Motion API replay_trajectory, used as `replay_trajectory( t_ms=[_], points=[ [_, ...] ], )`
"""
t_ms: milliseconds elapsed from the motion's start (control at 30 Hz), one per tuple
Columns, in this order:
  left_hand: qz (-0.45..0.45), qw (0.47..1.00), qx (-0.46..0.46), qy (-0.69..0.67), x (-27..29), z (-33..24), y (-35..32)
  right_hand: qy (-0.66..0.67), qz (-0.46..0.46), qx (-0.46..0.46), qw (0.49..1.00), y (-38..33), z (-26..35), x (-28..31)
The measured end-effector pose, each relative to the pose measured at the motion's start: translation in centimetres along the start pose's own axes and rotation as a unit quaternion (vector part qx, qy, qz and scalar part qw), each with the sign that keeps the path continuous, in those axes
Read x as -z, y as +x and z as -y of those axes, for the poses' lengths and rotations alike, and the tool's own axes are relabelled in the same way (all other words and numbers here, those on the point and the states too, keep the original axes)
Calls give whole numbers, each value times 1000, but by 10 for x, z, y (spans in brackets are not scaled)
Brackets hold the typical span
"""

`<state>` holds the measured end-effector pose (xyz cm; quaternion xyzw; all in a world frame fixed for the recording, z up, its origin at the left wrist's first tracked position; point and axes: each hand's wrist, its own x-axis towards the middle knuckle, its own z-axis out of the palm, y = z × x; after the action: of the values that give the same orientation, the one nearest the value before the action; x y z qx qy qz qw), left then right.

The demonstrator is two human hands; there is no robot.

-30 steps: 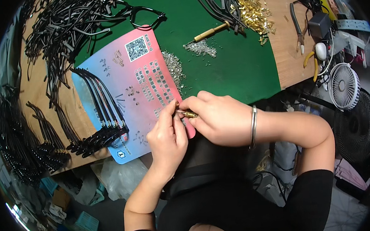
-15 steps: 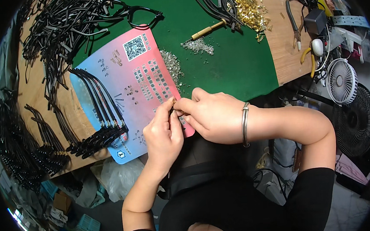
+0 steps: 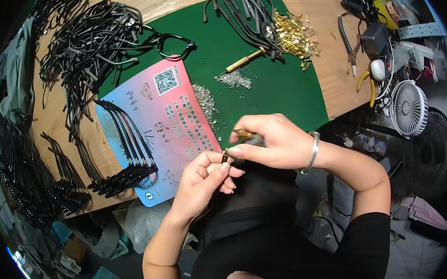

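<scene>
Tool (image 3: 244, 134), brass-coloured, clamped in right hand (image 3: 270, 143).
Left hand (image 3: 202, 184) pinches small part (image 3: 225, 156); glasses frame (image 3: 161, 38) at its 11 o'clock.

We note the left hand (image 3: 200, 184) pinching a small dark piece (image 3: 225, 157), the right hand (image 3: 275, 141) holding a brass-coloured tool (image 3: 243, 133) just beside it.

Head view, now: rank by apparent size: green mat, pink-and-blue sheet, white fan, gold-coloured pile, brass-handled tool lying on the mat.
1. Green mat
2. Pink-and-blue sheet
3. White fan and gold-coloured pile: too alike to rank
4. Brass-handled tool on the mat
</scene>
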<state>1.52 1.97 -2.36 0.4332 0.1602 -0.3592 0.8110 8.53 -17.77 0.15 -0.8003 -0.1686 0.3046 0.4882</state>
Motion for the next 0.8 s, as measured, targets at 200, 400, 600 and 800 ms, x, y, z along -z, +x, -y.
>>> replay_trajectory(
  t_ms=[200, 400, 600, 800],
  points=[
    [6, 999, -26, 32, -3, 7, 4, 51, 21, 43, 998, 6, -8, -3],
    [-25, 988, -60, 141, -8, 1, 6, 72, 50, 37, 995, 7, -8, 4],
    [-47, 849, -125, 511, -29, -51, 37, -20, -20, 56, 998, -20, -48, 18],
    [-337, 619, -222, 674, -60, -126, 218, -107, -36, 57, 992, -20, -46, 9]
  ],
)
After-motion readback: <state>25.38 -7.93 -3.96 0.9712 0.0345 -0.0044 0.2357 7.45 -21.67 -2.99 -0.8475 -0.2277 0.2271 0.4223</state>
